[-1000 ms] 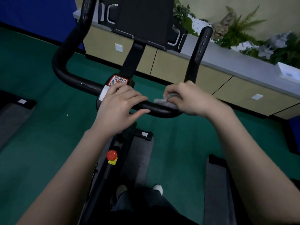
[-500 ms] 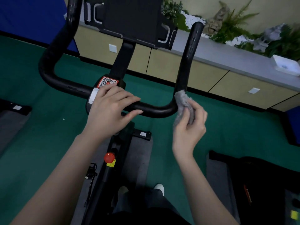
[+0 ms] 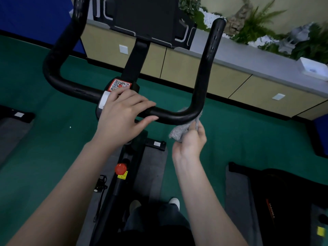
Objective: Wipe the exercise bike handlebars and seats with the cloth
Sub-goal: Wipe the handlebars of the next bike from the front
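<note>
The black U-shaped handlebar (image 3: 204, 68) of the exercise bike fills the upper middle of the view. My left hand (image 3: 122, 116) rests on the crossbar near the stem, fingers straight over the bar, beside a red QR sticker (image 3: 119, 84). My right hand (image 3: 190, 139) grips a crumpled grey cloth (image 3: 182, 129) and presses it against the underside of the handlebar's right bend. The seat is not in view.
A black console (image 3: 147, 16) sits above the stem, and a red knob (image 3: 121, 168) on the frame below. Green floor (image 3: 44, 135) surrounds the bike. A beige cabinet with a grey top (image 3: 248, 61) and plants runs along the back. Another machine (image 3: 284, 201) stands at the lower right.
My right hand came off the top of the crossbar, turned palm-up and went with the cloth to the right bend, then slid down to the bend's underside. My left hand stayed on the bar.
</note>
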Motion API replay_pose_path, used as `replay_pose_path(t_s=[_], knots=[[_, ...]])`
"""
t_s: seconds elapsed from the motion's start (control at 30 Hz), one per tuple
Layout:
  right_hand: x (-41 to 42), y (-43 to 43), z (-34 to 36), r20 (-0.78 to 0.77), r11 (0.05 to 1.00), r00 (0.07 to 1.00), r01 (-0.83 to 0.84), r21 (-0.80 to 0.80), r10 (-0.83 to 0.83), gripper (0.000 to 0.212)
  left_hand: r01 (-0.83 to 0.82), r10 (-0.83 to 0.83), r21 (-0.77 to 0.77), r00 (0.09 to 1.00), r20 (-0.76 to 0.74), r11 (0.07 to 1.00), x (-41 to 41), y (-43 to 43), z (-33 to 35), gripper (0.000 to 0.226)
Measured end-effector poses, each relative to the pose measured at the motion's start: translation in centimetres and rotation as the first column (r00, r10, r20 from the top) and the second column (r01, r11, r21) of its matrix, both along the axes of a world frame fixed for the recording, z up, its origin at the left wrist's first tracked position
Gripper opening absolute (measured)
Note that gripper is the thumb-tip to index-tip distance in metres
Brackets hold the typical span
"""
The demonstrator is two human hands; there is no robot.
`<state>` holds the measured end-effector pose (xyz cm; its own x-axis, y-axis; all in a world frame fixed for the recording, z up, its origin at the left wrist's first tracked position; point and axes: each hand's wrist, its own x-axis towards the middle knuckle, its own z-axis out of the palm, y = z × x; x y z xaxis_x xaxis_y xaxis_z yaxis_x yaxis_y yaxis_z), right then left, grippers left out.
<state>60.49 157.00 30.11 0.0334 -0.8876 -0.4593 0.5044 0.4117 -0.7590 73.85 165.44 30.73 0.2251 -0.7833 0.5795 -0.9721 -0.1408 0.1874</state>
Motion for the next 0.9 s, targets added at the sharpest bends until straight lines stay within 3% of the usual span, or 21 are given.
replay_pose_path(t_s=[0.17,0.3,0.53,0.67,0.83,0.9], knots=[[-0.3,2.6,-0.6,0.153,0.96,0.958,-0.261,0.1,0.244,0.022,-0.007,0.007,0.003,1.0,0.012,1.0,0.0,0.0,0.0,0.038],[-1.2,0.9,-0.2,0.199,0.967,0.958,-0.231,0.105,0.207,0.023,-0.002,0.002,0.026,1.0,0.001,1.0,-0.1,0.1,0.2,0.039],[-1.8,2.1,-0.5,0.019,0.94,0.94,-0.34,-0.042,0.341,0.023,-0.012,0.012,0.033,1.0,-0.013,0.999,-0.8,-0.1,0.8,0.044],[-1.9,0.9,-0.1,0.003,0.969,0.97,-0.242,-0.044,0.243,0.022,-0.006,0.006,0.035,1.0,0.002,0.999,-2.5,-1.4,1.6,0.044],[-2.1,1.7,0.0,-0.045,0.951,0.952,-0.305,-0.044,0.303,0.016,0.038,-0.024,0.111,0.992,-0.12,0.993,-5.0,-3.7,1.6,0.048],[-2.7,0.8,0.3,-0.067,0.979,0.979,-0.197,-0.056,0.194,0.016,0.037,-0.018,0.123,0.988,-0.152,0.992,-5.2,-3.9,1.2,0.045]])
